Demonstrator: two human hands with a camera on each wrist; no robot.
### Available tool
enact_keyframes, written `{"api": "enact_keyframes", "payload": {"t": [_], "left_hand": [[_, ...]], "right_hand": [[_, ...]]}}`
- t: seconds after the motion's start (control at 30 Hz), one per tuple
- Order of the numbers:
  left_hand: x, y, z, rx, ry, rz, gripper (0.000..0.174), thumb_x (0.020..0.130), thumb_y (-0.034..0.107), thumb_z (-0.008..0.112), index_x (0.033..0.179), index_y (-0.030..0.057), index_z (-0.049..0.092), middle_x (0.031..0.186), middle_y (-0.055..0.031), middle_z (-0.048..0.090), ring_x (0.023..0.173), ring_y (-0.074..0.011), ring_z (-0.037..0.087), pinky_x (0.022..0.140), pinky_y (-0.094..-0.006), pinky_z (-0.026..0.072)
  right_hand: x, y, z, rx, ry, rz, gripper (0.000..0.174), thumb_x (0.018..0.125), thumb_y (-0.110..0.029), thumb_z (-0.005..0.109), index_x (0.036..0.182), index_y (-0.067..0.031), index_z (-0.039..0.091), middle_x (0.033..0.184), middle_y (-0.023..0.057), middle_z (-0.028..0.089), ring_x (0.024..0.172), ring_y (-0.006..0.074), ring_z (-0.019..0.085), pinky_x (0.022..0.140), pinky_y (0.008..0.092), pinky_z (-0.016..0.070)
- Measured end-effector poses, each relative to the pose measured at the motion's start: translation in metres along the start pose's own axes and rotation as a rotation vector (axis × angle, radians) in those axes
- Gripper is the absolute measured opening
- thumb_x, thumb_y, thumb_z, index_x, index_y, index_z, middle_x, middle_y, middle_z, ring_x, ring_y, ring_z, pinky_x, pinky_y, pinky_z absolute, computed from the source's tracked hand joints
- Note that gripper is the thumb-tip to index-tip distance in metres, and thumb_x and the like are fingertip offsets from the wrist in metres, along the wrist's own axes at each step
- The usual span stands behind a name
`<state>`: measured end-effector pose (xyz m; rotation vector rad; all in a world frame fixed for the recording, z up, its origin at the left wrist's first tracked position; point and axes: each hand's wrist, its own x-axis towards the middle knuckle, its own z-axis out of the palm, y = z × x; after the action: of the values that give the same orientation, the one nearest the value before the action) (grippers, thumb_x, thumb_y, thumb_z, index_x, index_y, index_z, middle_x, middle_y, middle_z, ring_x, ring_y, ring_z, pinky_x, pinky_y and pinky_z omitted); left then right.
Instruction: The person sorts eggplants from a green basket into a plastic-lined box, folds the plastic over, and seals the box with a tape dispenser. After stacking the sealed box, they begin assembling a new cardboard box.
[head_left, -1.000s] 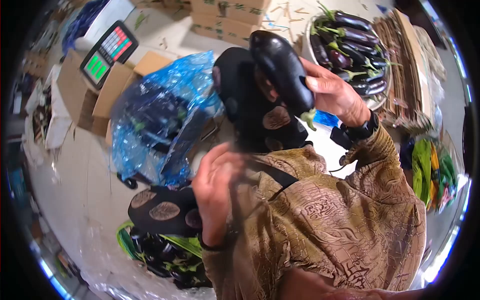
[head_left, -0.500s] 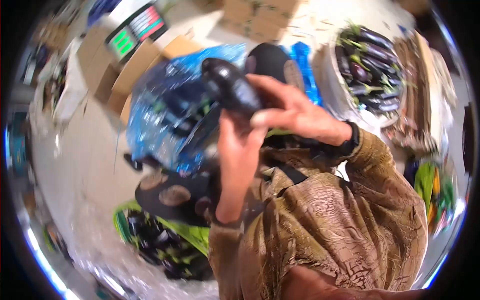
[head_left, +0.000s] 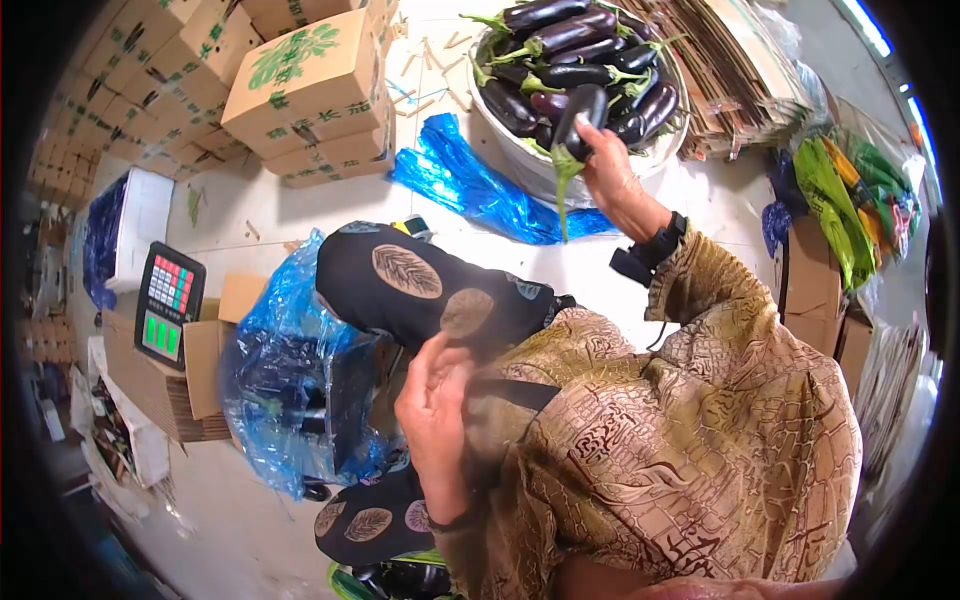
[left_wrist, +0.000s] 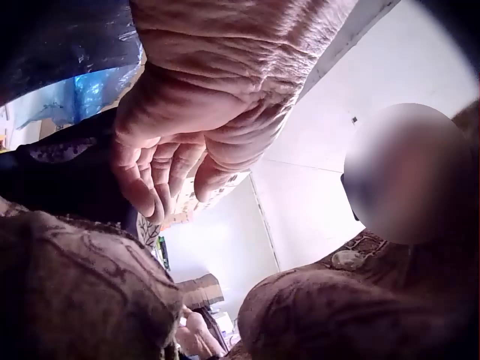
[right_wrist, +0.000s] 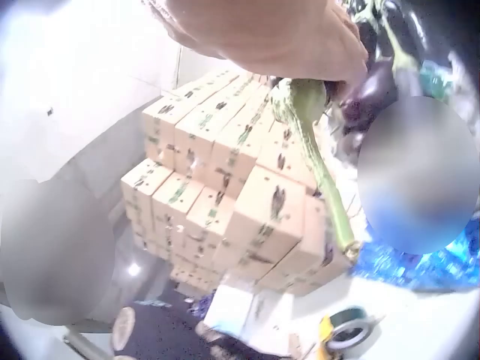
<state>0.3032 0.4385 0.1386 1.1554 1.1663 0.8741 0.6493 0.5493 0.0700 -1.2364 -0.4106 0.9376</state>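
While pinching an eggplant [head_left: 586,101] over the tub [head_left: 517,163] in right grip [head_left: 613,172], with left grip [head_left: 434,420] loose, expect slippery firmness; cradle mid-body.

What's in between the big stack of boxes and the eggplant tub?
Scattered tan stick-like bits and some crumpled blue plastic lie between the boxes and the eggplant tub. The head view shows it.

Stacked cartons [head_left: 305,95], flattened cardboard [head_left: 738,80].
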Motion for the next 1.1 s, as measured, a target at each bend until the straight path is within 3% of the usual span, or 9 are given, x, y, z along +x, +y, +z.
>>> {"api": "enact_keyframes", "payload": {"t": [0.17, 0.23, 0.3, 0.37, 0.53, 0.67, 0.8, 1.03, 1.1], "left_hand": [[0.000, -0.009, -0.003, -0.016, 0.008, -0.042, 0.039, 0.094, 0.014, 0.059, 0.128, -0.0060, 0.056, 0.102, -0.0147, 0.068, 0.089, -0.0183, 0.065, 0.080, -0.0299, 0.0527], [0.000, -0.008, -0.003, -0.018, 0.024, -0.037, 0.040, 0.094, 0.014, 0.059, 0.128, -0.0060, 0.056, 0.102, -0.0147, 0.068, 0.088, -0.0182, 0.065, 0.080, -0.0299, 0.0528], [-0.003, -0.006, -0.003, 0.000, 0.053, -0.035, 0.039, 0.094, 0.013, 0.059, 0.128, -0.0061, 0.056, 0.102, -0.0146, 0.067, 0.088, -0.0179, 0.065, 0.080, -0.0299, 0.0528], [-0.010, -0.006, -0.003, 0.025, 0.075, -0.054, 0.038, 0.094, 0.012, 0.058, 0.128, -0.0063, 0.056, 0.102, -0.0146, 0.067, 0.089, -0.0179, 0.065, 0.081, -0.0297, 0.0526], [-0.027, -0.004, -0.011, -0.074, 0.169, -0.108, 0.036, 0.094, 0.007, 0.055, 0.127, -0.0061, 0.056, 0.105, -0.0150, 0.067, 0.092, -0.0187, 0.065, 0.084, -0.0287, 0.0514], [-0.050, -0.019, -0.034, -0.037, 0.221, -0.055, 0.037, 0.092, 0.005, 0.057, 0.128, -0.0028, 0.056, 0.106, -0.0132, 0.068, 0.096, -0.0173, 0.066, 0.084, -0.0285, 0.0518], [-0.100, -0.019, -0.064, -0.063, 0.310, 0.025, 0.037, 0.091, 0.005, 0.060, 0.128, 0.0002, 0.057, 0.106, -0.0114, 0.068, 0.095, -0.0163, 0.066, 0.084, -0.0291, 0.0526], [-0.219, -0.025, -0.089, -0.245, 0.733, 0.121, 0.036, 0.090, 0.004, 0.063, 0.126, 0.0004, 0.058, 0.099, -0.0100, 0.067, 0.085, -0.0118, 0.063, 0.077, -0.0251, 0.0511], [-0.260, -0.029, -0.096, -0.242, 0.903, 0.111, 0.034, 0.092, 0.005, 0.061, 0.125, -0.0016, 0.058, 0.099, -0.0093, 0.068, 0.086, -0.0100, 0.062, 0.078, -0.0239, 0.0505]], "right_hand": [[0.080, 0.026, -0.074, -0.041, 0.046, 0.076, 0.032, 0.097, -0.025, 0.061, 0.109, 0.0051, 0.059, 0.100, 0.0118, 0.067, 0.094, 0.0231, 0.064, 0.093, 0.0393, 0.0483], [0.106, 0.048, -0.086, -0.140, 0.067, 0.317, 0.028, 0.095, -0.020, 0.064, 0.105, 0.0050, 0.059, 0.100, 0.0119, 0.066, 0.093, 0.0228, 0.064, 0.090, 0.0390, 0.0485], [0.105, 0.055, -0.075, -0.212, -0.173, 0.412, 0.027, 0.092, -0.025, 0.069, 0.096, 0.0009, 0.062, 0.087, 0.0074, 0.061, 0.093, 0.0200, 0.062, 0.079, 0.0326, 0.0479], [0.090, 0.054, -0.059, -0.408, -0.023, 0.335, 0.028, 0.092, -0.029, 0.070, 0.079, -0.0048, 0.061, 0.067, 0.0028, 0.052, 0.074, 0.0166, 0.059, 0.066, 0.0316, 0.0470], [0.114, 0.059, -0.083, -0.978, -0.248, 0.256, 0.034, 0.091, -0.029, 0.066, 0.068, -0.0072, 0.055, 0.059, -0.0008, 0.046, 0.049, 0.0102, 0.042, 0.043, 0.0296, 0.0309], [0.096, 0.030, -0.072, -1.377, -0.398, -0.071, 0.027, 0.092, -0.033, 0.061, 0.092, -0.0066, 0.067, 0.073, 0.0035, 0.062, 0.063, 0.0131, 0.060, 0.055, 0.0277, 0.0478], [0.023, 0.001, 0.033, -0.904, -0.371, -0.494, 0.045, 0.095, -0.030, 0.063, 0.128, 0.0012, 0.057, 0.121, 0.0114, 0.062, 0.104, 0.0172, 0.060, 0.088, 0.0296, 0.0486], [-0.163, -0.019, 0.204, -0.988, -1.198, -0.541, 0.029, 0.098, -0.023, 0.056, 0.119, -0.0027, 0.063, 0.110, 0.0035, 0.060, 0.102, 0.0127, 0.056, 0.091, 0.0271, 0.0419], [-0.206, -0.021, 0.237, -1.002, -1.484, -0.408, 0.036, 0.096, -0.024, 0.060, 0.125, -0.0035, 0.058, 0.122, 0.0078, 0.058, 0.109, 0.0158, 0.055, 0.097, 0.0316, 0.0415]]}}
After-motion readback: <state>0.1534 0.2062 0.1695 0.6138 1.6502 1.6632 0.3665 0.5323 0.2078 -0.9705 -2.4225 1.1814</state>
